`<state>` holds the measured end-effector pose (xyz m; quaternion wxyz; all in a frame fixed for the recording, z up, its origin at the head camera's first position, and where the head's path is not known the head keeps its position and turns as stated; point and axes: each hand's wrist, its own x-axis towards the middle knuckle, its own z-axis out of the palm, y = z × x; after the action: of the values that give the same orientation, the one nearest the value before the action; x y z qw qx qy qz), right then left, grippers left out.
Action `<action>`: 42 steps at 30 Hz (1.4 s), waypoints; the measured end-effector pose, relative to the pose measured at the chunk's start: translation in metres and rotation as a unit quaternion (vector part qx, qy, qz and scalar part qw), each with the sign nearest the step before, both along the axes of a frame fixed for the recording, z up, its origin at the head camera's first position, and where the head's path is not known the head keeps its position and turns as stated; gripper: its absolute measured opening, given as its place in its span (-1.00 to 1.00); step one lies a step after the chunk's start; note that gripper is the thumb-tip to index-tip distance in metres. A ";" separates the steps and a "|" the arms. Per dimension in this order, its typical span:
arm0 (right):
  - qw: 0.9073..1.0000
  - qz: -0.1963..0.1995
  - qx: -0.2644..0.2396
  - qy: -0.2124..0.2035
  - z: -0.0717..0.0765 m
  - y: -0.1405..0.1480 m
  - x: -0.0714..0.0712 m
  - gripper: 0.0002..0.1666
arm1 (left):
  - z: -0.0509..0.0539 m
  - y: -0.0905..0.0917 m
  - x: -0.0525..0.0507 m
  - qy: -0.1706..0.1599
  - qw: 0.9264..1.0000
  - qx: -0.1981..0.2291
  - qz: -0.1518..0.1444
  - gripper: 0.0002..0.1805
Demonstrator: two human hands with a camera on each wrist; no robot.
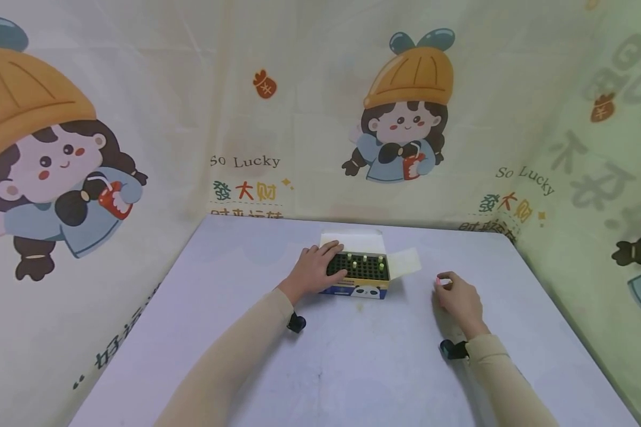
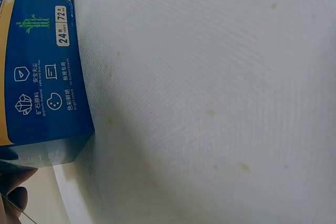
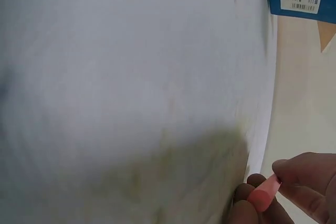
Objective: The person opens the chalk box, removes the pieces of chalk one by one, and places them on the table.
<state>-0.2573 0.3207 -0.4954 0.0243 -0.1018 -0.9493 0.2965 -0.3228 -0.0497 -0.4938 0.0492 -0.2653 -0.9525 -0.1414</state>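
**Pink stick in the right fingertips, box steadied on the left**

My right hand [image 1: 458, 296] pinches the pink chalk stick [image 3: 265, 195] between thumb and fingers, above the surface [image 1: 352, 356], well to the right of the box [image 1: 347, 292]. My left hand [image 1: 314, 270] rests spread wide across the box's left end. Pale sticks [image 1: 381, 267] stand upright in the black holed insert [image 1: 371, 274].

If this stick belongs in a hole, I'd keep light pressure on the left so the box can't slide, and bring the right hand in over the open side flap [image 1: 404, 263]. I'd turn the stick upright and lower it straight, without forcing: chalk probably snaps if pushed in crooked.
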 end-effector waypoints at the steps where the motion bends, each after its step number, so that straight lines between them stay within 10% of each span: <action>1: 1.000 0.002 0.010 0.003 0.000 0.001 0.000 -0.49 | 0.000 0.000 0.000 0.000 1.000 -0.001 0.000 -0.17; 20: 0.995 0.013 0.096 -0.003 0.002 0.018 0.003 -0.64 | 0.003 -0.001 0.002 -0.001 1.000 -0.009 0.004 -0.17; 42: 0.998 -0.012 0.051 -0.045 0.003 0.025 0.000 -0.58 | 0.003 0.000 0.002 0.001 1.000 -0.007 0.005 -0.17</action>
<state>-0.2576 0.3455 -0.4923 -0.0100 -0.1249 -0.9621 0.2423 -0.3204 -0.0499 -0.4910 0.0495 -0.2610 -0.9546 -0.1345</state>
